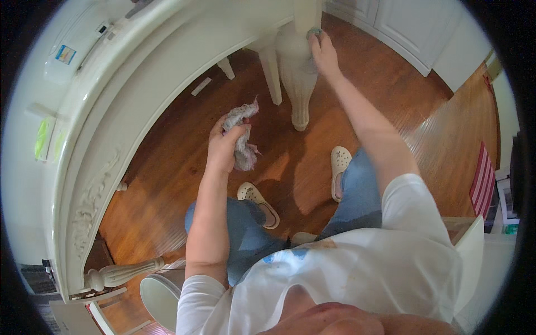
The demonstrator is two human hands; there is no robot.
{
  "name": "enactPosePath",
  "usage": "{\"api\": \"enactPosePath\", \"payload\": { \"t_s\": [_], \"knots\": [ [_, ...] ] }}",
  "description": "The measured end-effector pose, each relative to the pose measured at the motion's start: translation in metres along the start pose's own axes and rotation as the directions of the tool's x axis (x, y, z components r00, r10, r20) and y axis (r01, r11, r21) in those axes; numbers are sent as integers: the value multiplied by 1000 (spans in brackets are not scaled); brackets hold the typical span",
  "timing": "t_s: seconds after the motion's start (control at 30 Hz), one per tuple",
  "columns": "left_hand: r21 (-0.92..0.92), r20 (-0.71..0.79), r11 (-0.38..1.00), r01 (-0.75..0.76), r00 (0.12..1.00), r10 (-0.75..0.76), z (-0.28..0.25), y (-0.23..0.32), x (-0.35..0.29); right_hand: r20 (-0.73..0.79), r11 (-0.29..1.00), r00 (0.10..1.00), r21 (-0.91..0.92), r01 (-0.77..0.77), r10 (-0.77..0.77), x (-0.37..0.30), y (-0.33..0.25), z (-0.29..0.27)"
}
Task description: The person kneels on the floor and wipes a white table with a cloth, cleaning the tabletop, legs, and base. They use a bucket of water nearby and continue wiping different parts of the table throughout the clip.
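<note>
My left hand [225, 144] is closed round a crumpled, frayed grey-white rag [244, 155], held in the air above the floor. At the far side my right hand [324, 54] reaches to a thick, fluted cream table leg [294, 70]. Its fingers are closed on a small grey-green wad [314, 32] pressed against the upper part of that leg. Whether the wad is cloth or sponge I cannot tell. The leg belongs to a cream-white table [167, 50] with a curved, carved apron.
A slimmer pale leg [270, 72] stands behind the fluted one. White cabinets [399, 28] line the far right. Another carved leg [124, 274] and a white bin [159, 298] are at the lower left. My feet in cream clogs [258, 204] stand on the brown wood floor [167, 167].
</note>
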State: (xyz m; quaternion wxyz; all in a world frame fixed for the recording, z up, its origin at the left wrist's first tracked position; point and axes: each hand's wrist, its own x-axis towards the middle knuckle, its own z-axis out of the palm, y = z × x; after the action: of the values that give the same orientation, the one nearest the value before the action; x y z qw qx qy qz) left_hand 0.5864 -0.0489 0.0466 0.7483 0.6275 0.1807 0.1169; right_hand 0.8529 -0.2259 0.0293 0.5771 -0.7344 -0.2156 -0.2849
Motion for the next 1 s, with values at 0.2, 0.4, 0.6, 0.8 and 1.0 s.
{"api": "enactPosePath", "payload": {
  "t_s": [0.2, 0.4, 0.6, 0.8, 1.0],
  "knots": [
    [-73, 118, 995, 67, 991, -58, 17, -13, 37, -113, 973, 971, -112, 201, -213, -20, -11, 2],
    [-50, 78, 997, 65, 995, -61, 40, -20, 66, -117, 961, 960, -144, 237, -254, -45, -33, 0],
    [-47, 76, 996, 81, 994, -78, 56, -39, 77, 529, 851, 784, -198, 487, -325, -68, -33, 12],
    [-48, 6, 997, 65, 998, -65, 45, -39, 84, 704, 503, 518, 260, -824, 485, -49, -14, -21],
    [-78, 16, 996, 35, 999, -34, 43, -30, 81, 292, 329, 764, 772, -543, 576, 21, -14, -97]
  ]
}}
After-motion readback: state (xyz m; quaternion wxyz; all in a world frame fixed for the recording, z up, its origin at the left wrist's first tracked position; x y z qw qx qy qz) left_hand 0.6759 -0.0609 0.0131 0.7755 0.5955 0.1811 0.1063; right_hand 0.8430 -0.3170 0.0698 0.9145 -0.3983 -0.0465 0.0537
